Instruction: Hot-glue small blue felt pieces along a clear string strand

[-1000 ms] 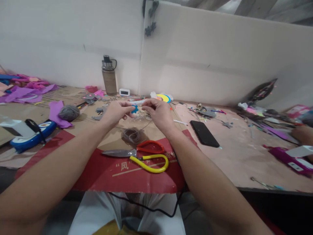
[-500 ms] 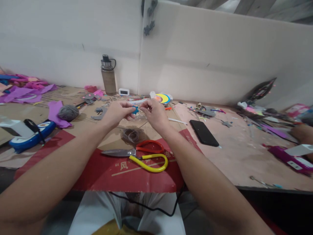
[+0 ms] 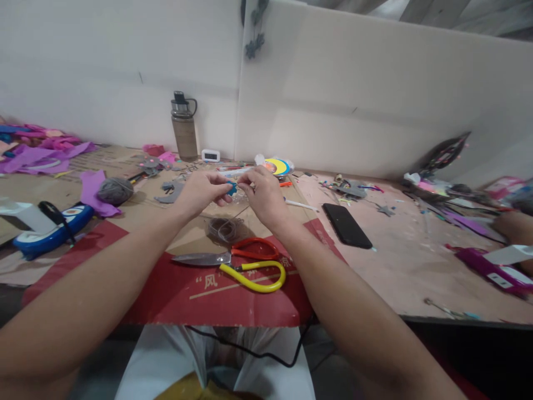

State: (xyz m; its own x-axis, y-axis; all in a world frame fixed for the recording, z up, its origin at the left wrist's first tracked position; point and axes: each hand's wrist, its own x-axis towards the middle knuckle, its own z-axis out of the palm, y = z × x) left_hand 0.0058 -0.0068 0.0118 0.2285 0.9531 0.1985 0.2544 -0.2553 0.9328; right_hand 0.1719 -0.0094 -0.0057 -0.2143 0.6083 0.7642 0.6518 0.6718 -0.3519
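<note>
Between finger and thumb, my left hand (image 3: 204,191) pinches a small blue piece (image 3: 232,188), perhaps felt, whose outline looks jagged or star-like. My right hand (image 3: 262,191) is just beside it, fingers pinched together; what they hold is too small to make out. Below both hands lies a loose coil of thin grey cord (image 3: 224,228). Closer to me, scissors (image 3: 254,264) with one red and one yellow handle rest on the red cardboard (image 3: 166,300), blades pointing left.
A bottle (image 3: 184,130) and a small white digital clock (image 3: 210,156) stand at the back. Grey yarn (image 3: 115,190) and a blue power strip (image 3: 56,229) lie left. To the right are a black phone (image 3: 346,225), a grey star (image 3: 385,210) and another person's arm (image 3: 516,228).
The blue piece has turned slightly and shows a little more of itself between my fingers. My right hand has shifted very slightly; the rest of the table looks the same.
</note>
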